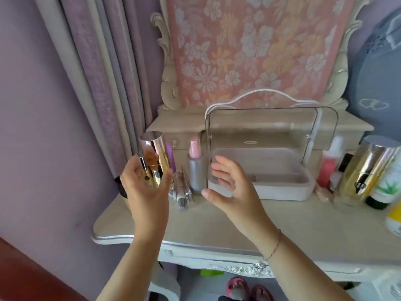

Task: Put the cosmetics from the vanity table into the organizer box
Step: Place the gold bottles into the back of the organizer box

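My left hand [145, 187] grips a shiny gold bottle [155, 157] by its lower part and holds it upright above the table's left end. My right hand [230, 183] hovers with relaxed fingers in front of the organizer box [282, 190], holding nothing. The box is grey with its clear lid [271, 124] raised. Between my hands stand a grey spray bottle with a pink top [196, 170] and a few small tubes [182, 192].
A second gold bottle [366, 172], a red-and-white bottle [327, 168], a green aloe bottle [386, 187] and a yellow bottle [395, 216] crowd the vanity table [303, 224] at the right. A covered mirror rises behind; curtains hang at the left.
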